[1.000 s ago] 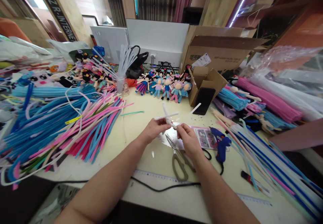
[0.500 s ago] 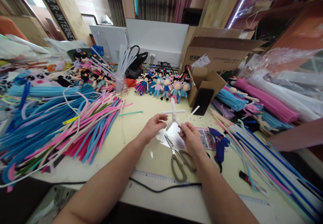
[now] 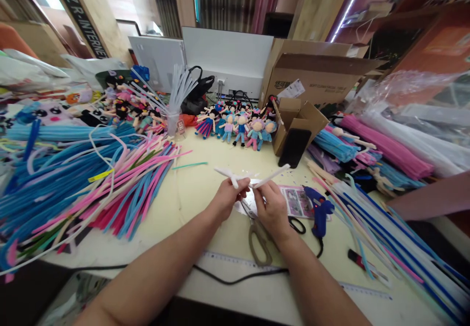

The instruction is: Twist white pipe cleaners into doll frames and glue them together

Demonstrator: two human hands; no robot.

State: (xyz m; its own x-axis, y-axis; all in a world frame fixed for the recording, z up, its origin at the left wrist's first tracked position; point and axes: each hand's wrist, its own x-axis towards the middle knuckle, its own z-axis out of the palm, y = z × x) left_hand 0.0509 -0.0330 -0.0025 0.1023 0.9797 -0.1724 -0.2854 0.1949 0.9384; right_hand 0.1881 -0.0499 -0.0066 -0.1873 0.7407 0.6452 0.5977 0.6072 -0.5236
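My left hand (image 3: 228,198) is closed, pinching a white fuzzy pipe-cleaner shape (image 3: 234,181) whose short arms stick out above the fingers. Close on its right, my right hand (image 3: 272,211) is closed on a white pipe-cleaner piece (image 3: 274,174) that slants up to the right. The fingertips nearly meet, and they hide where the two white pieces come together. Beneath the hands lie scissors (image 3: 260,247) with grey-brown handles, their blades partly covered by my hands. A shiny patch (image 3: 251,201) shows on the table under the fingers.
A blue glue gun (image 3: 321,213) lies right of my hands beside a printed card (image 3: 297,199). Pipe-cleaner bundles flank both sides (image 3: 73,169). Small dolls (image 3: 240,128), a dark phone (image 3: 293,147) and cardboard boxes (image 3: 316,79) stand behind. A ruler (image 3: 235,260) and black cable run along the front.
My hands have come closer together. My left fingers, apart before, now grip the white pipe-cleaner shape, which has tipped over and moved left. The right-hand piece has shifted slightly down.
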